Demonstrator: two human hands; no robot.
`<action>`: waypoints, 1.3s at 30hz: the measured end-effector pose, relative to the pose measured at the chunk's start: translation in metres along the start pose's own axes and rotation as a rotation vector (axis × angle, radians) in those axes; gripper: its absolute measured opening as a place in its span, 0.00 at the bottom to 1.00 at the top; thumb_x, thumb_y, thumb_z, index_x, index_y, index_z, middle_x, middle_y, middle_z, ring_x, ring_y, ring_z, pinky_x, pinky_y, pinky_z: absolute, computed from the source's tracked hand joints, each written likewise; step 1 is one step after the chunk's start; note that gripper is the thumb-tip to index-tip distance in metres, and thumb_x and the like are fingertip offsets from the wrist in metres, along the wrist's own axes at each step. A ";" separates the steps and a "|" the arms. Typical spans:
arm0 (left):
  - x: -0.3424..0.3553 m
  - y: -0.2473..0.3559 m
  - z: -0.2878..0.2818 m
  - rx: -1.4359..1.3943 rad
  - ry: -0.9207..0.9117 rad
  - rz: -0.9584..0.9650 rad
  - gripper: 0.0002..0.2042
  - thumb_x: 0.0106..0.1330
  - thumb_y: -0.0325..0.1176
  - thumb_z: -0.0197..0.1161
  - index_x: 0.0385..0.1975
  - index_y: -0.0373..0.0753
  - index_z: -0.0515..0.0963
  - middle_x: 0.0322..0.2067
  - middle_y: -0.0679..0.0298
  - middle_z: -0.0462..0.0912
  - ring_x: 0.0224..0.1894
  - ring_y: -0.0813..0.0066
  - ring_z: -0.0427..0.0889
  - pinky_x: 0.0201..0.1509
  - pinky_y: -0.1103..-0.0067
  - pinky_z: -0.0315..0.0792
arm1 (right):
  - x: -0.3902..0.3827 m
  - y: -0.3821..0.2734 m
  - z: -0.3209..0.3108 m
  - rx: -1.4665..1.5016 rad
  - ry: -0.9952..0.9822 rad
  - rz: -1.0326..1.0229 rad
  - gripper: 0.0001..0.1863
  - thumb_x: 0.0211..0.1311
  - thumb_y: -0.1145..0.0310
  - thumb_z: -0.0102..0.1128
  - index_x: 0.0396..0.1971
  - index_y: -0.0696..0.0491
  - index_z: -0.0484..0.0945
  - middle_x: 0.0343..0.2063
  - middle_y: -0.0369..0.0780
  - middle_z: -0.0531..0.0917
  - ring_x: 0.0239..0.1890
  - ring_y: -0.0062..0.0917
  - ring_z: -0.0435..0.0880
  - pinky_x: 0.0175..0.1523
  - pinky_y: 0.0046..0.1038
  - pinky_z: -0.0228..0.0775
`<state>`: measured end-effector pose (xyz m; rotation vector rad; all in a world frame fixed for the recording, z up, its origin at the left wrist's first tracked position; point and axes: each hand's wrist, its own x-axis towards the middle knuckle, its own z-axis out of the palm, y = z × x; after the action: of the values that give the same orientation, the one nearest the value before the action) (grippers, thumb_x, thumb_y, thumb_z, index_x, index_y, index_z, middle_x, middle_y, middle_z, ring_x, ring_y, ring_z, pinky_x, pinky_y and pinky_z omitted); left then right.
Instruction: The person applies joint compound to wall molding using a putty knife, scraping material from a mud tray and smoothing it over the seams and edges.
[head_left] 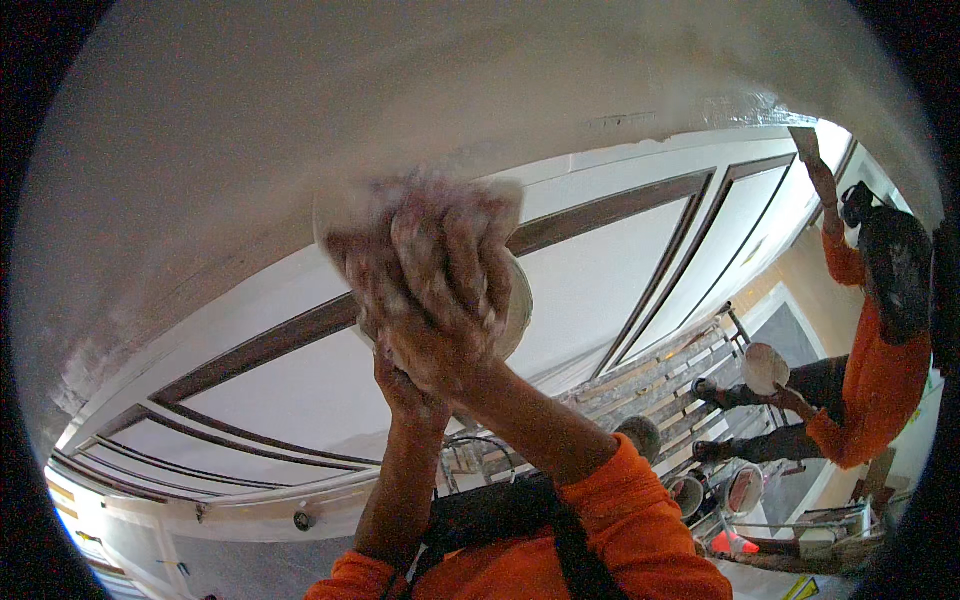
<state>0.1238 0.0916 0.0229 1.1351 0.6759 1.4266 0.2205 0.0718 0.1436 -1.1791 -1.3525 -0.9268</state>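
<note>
Against the plastered ceiling (pixel 220 120), my right hand (pixel 430 270) is raised with curled fingers gripping a pale flat piece (pixel 335 210), blurred and whitened with powder. A round pale disc (pixel 515 310) shows behind it. My left hand (pixel 405 385) is closed just below, under the disc and mostly hidden by my right; what it grips is unclear.
At the right a co-worker in orange (pixel 880 390) lifts a scraper (pixel 805 145) to the ceiling and holds a round board (pixel 765 368). Behind are panelled white walls (pixel 610 260), slatted scaffold planks (pixel 650 400), buckets (pixel 743 488) and an orange cone (pixel 732 543).
</note>
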 end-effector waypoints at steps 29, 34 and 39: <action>-0.043 0.054 -0.025 -0.807 -0.064 -0.414 0.30 0.59 0.51 0.52 0.58 0.41 0.61 0.56 0.52 0.65 0.58 0.51 0.65 0.58 0.52 0.63 | 0.078 0.074 -0.085 -0.275 0.193 0.285 0.24 0.42 0.75 0.50 0.44 0.47 0.78 0.35 0.42 0.83 0.28 0.38 0.81 0.36 0.35 0.75; -0.039 0.052 -0.020 -0.759 -0.013 -0.365 0.30 0.59 0.51 0.52 0.58 0.41 0.61 0.56 0.53 0.65 0.58 0.51 0.66 0.58 0.54 0.64 | 0.052 -0.022 -0.071 0.055 -0.035 0.328 0.26 0.41 0.78 0.52 0.45 0.45 0.79 0.41 0.44 0.81 0.42 0.36 0.81 0.45 0.33 0.72; -0.034 0.036 0.006 -0.868 -0.136 -0.410 0.30 0.59 0.50 0.54 0.58 0.39 0.61 0.55 0.52 0.66 0.57 0.52 0.66 0.59 0.56 0.63 | 0.007 -0.017 -0.084 0.563 0.147 0.456 0.15 0.50 0.74 0.56 0.40 0.55 0.79 0.42 0.44 0.81 0.47 0.33 0.79 0.54 0.32 0.67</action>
<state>0.1108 0.0510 0.0483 0.3698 0.1259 1.0868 0.2228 -0.0120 0.1627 -0.8992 -1.0610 -0.2679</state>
